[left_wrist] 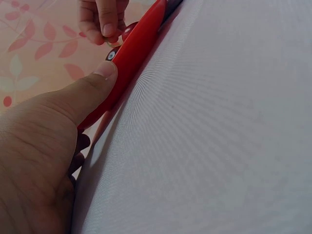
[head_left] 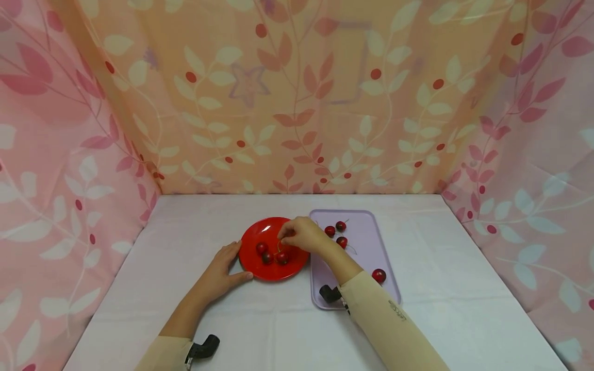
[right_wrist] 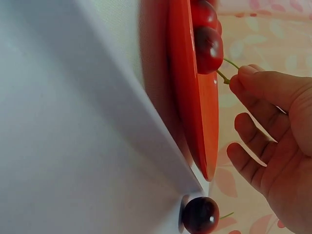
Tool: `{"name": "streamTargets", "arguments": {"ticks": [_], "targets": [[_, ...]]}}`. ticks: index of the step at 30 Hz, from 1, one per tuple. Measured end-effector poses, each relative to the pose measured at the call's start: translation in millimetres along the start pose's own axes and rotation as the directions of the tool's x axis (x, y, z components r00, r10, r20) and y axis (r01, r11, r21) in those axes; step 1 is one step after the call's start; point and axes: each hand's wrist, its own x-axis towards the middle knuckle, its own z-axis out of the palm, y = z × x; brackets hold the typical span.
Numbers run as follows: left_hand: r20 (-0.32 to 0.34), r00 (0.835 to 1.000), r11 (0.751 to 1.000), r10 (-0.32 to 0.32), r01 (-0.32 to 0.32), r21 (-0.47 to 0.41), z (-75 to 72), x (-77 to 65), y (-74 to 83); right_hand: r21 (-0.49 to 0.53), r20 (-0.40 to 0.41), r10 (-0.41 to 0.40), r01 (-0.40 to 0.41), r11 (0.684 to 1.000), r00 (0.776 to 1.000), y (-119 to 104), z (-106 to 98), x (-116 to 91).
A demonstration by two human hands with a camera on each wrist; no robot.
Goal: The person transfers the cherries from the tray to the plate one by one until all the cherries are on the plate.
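A red plate lies on the white cloth with several dark red cherries on it. My left hand holds the plate's left rim, the thumb near its front edge. In the left wrist view the thumb lies against the rim, while the other fingers are partly hidden behind it. Over the plate, my right hand pinches a thin green stem between thumb and forefinger. A glossy cherry sits at the stem's lower end, low over or touching the plate; I cannot tell which.
Right of the plate is a pale purple tray, close to its edge. Several stemmed cherries lie in its upper part. One larger cherry lies near the tray's right side, beside my right forearm. Flowered curtains enclose the table's back and sides.
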Motion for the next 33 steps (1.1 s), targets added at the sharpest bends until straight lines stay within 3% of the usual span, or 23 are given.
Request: {"name": "streamTargets", "arguments": {"ticks": [14, 33], "targets": [[-0.002, 1.0, 1.0, 0.022, -0.022, 0.002, 1.5, 2.4, -5.0, -0.043, 0.009, 0.0, 0.0, 0.999, 1.0, -0.7, 2.2, 3.6], [-0.005, 1.0, 1.0, 0.012, -0.012, 0.01, 1.5, 1.7, -6.1, -0.058, -0.057, -0.053, 0.05, 0.997, 0.997, -2.2, -18.8, -14.2]]}}
